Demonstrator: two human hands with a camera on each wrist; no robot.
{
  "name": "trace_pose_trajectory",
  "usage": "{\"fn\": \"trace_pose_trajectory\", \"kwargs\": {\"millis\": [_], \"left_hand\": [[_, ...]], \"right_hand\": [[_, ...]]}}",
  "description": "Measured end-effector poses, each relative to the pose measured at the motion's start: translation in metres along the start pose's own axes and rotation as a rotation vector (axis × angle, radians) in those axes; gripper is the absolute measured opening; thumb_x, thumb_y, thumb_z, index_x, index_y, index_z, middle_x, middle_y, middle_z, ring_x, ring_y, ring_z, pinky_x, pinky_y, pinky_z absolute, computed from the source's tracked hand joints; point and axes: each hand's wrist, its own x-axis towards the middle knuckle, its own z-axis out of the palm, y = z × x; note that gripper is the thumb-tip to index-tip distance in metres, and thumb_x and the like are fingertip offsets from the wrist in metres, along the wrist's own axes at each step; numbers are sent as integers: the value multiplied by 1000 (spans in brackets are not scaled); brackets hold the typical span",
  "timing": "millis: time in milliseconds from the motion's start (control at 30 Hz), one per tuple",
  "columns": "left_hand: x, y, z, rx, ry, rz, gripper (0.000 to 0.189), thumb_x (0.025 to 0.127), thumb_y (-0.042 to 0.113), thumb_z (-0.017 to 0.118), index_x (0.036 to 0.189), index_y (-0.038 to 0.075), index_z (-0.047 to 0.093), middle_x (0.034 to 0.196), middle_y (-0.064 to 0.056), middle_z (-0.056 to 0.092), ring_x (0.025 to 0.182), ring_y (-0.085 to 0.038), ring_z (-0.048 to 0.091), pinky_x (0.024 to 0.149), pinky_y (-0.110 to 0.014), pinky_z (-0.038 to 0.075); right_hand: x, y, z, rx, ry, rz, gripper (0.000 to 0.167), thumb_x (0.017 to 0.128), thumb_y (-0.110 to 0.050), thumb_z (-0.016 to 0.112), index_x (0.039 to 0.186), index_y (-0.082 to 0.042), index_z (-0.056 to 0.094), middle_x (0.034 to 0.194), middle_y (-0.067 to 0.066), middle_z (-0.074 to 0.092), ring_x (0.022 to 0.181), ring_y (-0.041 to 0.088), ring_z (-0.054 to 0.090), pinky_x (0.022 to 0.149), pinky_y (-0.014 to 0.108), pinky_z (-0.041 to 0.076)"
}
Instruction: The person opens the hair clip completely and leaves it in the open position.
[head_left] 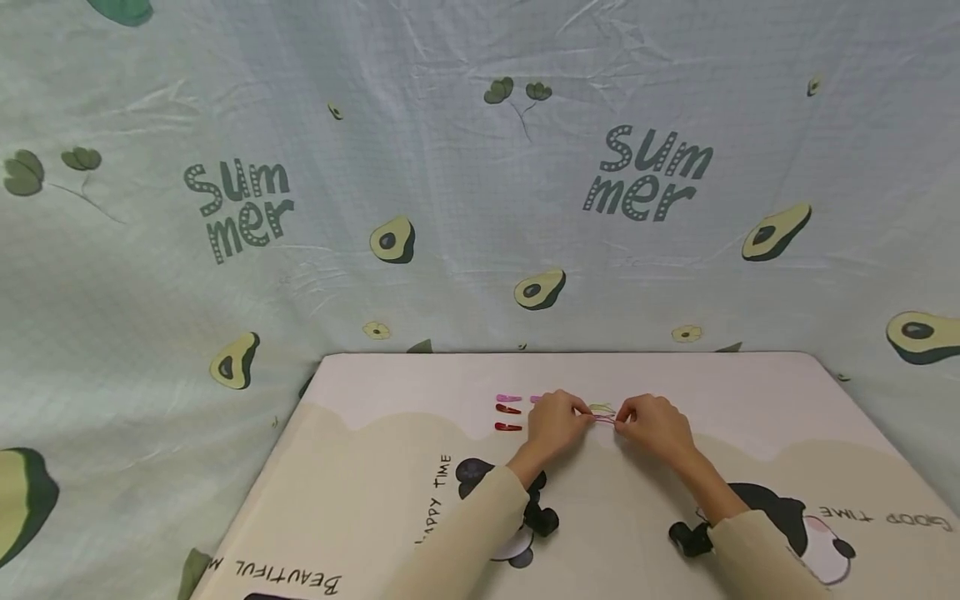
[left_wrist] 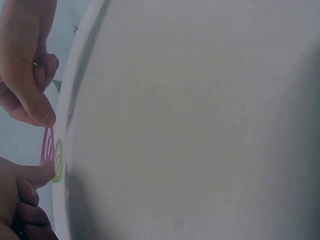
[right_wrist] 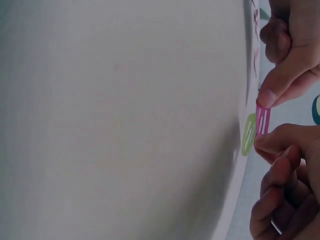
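A pink snap hair clip [right_wrist: 263,121] is stretched between both hands over the far part of the table. My left hand [head_left: 557,425] pinches one end of it between thumb and finger. At the opposite end, my right hand [head_left: 660,427] pinches it in the same way. In the left wrist view the slotted face of the pink clip [left_wrist: 47,145] shows between the fingertips. Just beyond it lies a green snap hair clip [right_wrist: 248,135], also seen as a thin green shape [head_left: 602,407] in the head view.
Left of my left hand lie a pink clip [head_left: 508,398] and two red clips, one nearer me [head_left: 508,427]. Another pink clip [head_left: 536,399] is partly hidden behind that hand. A patterned cloth [head_left: 450,167] hangs behind the printed tabletop [head_left: 360,475].
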Motion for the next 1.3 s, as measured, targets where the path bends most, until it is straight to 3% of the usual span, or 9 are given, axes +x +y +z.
{"fn": "trace_pose_trajectory", "kwargs": {"millis": [133, 633, 900, 1200, 1300], "left_hand": [[-1, -1, 3, -4, -12, -17, 7, 89, 24, 79, 89, 19, 85, 94, 3, 79, 74, -8, 59, 55, -22, 36], [-4, 1, 7, 2, -27, -32, 6, 89, 27, 81, 90, 24, 86, 98, 6, 80, 66, -3, 46, 51, -21, 33], [-5, 2, 6, -3, -34, -50, 6, 87, 28, 83, 90, 23, 86, 100, 6, 81, 82, -8, 66, 58, -20, 39], [-6, -3, 4, -36, -42, -52, 13, 86, 30, 84, 93, 20, 85, 101, 4, 81, 93, -14, 71, 63, -21, 43], [-6, -6, 0, -45, -30, -41, 13, 86, 30, 83, 95, 20, 85, 96, 2, 81, 85, -14, 70, 59, -21, 40]], "right_hand": [[2, 1, 3, -12, -31, 13, 7, 86, -16, 72, 81, -11, 76, 70, 0, 64, 62, 16, 54, 51, 32, 41], [-1, -2, 1, -19, -90, 75, 9, 88, -18, 73, 84, -10, 74, 73, 2, 66, 64, 18, 57, 53, 33, 43], [-1, -2, 2, -8, -111, 94, 9, 89, -18, 72, 88, -8, 73, 75, 3, 66, 65, 18, 57, 55, 33, 43], [-1, 0, 2, -25, -91, 74, 16, 87, -21, 74, 94, -7, 73, 78, 4, 67, 66, 18, 57, 55, 33, 42], [0, 0, 1, -31, -61, 61, 19, 86, -24, 77, 96, -8, 74, 80, 4, 70, 66, 17, 57, 55, 32, 43]]}}
